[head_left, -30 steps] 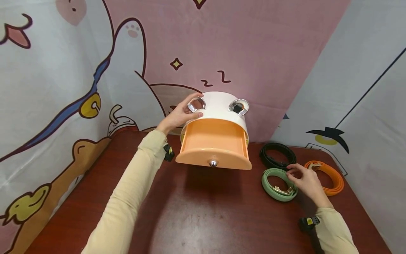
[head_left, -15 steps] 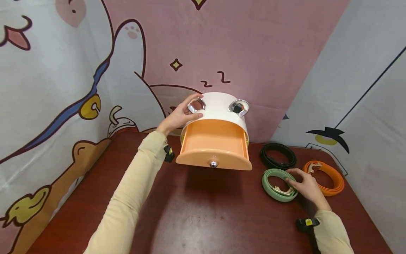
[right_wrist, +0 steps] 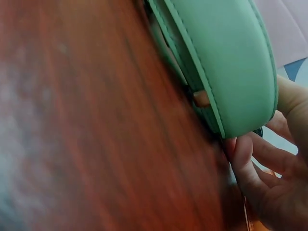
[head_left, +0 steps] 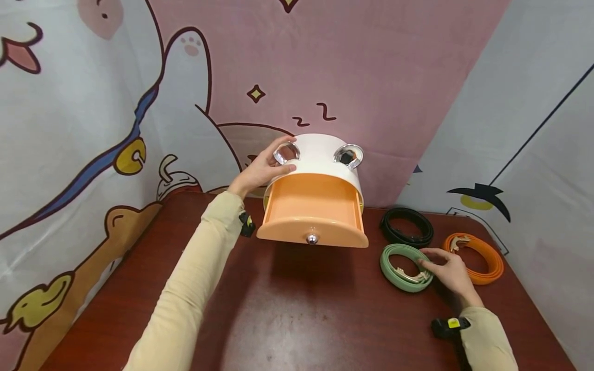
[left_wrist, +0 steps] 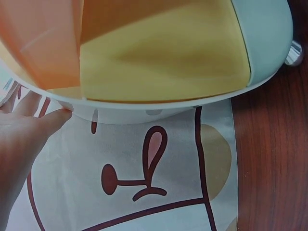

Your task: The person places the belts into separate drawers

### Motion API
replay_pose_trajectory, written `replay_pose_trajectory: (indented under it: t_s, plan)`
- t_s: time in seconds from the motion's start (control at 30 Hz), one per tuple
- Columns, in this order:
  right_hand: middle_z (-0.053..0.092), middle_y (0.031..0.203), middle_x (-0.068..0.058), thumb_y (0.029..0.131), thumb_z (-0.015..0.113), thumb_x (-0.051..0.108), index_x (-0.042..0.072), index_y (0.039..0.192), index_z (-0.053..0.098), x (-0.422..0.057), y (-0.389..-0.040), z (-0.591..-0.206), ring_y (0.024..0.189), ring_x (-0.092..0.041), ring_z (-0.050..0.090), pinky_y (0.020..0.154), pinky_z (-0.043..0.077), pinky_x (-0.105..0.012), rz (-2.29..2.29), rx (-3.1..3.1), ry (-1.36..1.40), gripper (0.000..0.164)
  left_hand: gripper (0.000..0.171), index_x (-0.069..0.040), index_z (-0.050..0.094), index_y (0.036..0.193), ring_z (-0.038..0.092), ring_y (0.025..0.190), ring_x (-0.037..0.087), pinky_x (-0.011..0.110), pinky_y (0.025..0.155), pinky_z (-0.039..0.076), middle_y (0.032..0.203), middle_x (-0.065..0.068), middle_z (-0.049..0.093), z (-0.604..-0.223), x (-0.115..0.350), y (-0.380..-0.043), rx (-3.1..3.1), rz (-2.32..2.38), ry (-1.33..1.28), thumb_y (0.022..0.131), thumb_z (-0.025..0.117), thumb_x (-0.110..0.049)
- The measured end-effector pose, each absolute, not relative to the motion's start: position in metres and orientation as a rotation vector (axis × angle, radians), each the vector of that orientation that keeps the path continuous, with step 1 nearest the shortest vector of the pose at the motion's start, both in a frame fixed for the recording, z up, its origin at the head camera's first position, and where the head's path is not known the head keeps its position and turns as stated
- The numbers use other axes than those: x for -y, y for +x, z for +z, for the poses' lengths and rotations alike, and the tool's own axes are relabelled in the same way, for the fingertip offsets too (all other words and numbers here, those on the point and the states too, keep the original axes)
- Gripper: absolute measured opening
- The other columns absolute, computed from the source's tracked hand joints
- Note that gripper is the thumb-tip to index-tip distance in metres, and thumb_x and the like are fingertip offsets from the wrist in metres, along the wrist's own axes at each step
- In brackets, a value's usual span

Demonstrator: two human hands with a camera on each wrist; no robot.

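Observation:
A white rounded storage box (head_left: pixel 320 152) with two chrome rings on top stands at the back of the table. Its orange drawer (head_left: pixel 287 229), with a silver knob, is pulled out. My left hand (head_left: pixel 260 169) holds the box's top left, thumb and fingers around the left chrome ring. In the left wrist view, the thumb lies against the white case (left_wrist: pixel 159 105). To the right, my right hand (head_left: pixel 451 270) pinches the right edge of a coiled green belt (head_left: pixel 390 270) with a metal buckle. The fingertips partly hide behind the belt in the right wrist view.
Behind the green belt lies a coiled black belt (head_left: pixel 392 234). A coiled orange belt (head_left: pixel 489 257) lies to the right, close to my right hand. The brown table (head_left: pixel 297 319) meets a cartoon-printed cloth (head_left: pixel 371 67) at the back and sides.
My right hand has moved from beside the green belt onto its edge, and the belt has shifted slightly left and away. The left hand, box and drawer stay as they were.

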State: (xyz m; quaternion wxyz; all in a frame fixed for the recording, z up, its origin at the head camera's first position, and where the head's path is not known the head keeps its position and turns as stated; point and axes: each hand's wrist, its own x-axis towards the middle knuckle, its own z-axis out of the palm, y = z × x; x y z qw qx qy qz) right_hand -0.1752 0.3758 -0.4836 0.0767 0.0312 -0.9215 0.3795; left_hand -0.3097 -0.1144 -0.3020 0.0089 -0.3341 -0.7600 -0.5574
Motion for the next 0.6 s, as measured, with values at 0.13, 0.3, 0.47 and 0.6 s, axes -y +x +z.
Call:
replay_pose_trajectory:
  t_s: [0.13,0.3,0.47,0.6]
  plan:
    - [0.067,0.104,-0.017,0.088,0.073,0.03,0.003,0.115,0.069,-0.372,-0.175,-0.483,0.08,-0.003,0.054,0.066,0.043,-0.02,1.103,2.753,0.062,0.038,0.063,-0.006,0.034,0.147,0.049,0.079,0.023,0.028,0.068,0.04,0.114,0.022,0.049,-0.292,0.113,-0.299,2.364,-1.778,-1.051,0.092,0.065,-0.002]
    - [0.068,0.1,-0.019,0.088,0.073,0.028,0.0,0.112,0.071,-0.365,-0.175,-0.48,0.077,-0.002,0.051,0.065,0.04,-0.019,1.093,2.699,-0.015,0.037,0.062,-0.005,0.034,0.146,0.049,0.081,0.024,0.028,0.071,0.042,0.115,0.025,0.049,-0.285,0.113,-0.289,2.377,-1.772,-1.051,0.092,0.064,0.0]
    - [0.068,0.101,-0.022,0.086,0.075,0.027,0.0,0.111,0.072,-0.355,-0.175,-0.477,0.075,-0.001,0.051,0.064,0.04,-0.018,1.113,2.646,-0.083,0.037,0.062,-0.008,0.035,0.146,0.051,0.083,0.023,0.028,0.073,0.042,0.113,0.021,0.051,-0.293,0.113,-0.297,2.359,-1.769,-1.057,0.092,0.064,-0.001]
    - [0.068,0.1,-0.021,0.087,0.074,0.027,0.0,0.11,0.072,-0.348,-0.175,-0.474,0.071,-0.007,0.048,0.061,0.036,-0.019,1.122,2.622,-0.087,0.036,0.063,-0.013,0.036,0.146,0.052,0.084,0.022,0.029,0.071,0.042,0.112,0.016,0.051,-0.304,0.115,-0.31,2.337,-1.767,-1.074,0.091,0.065,-0.002]
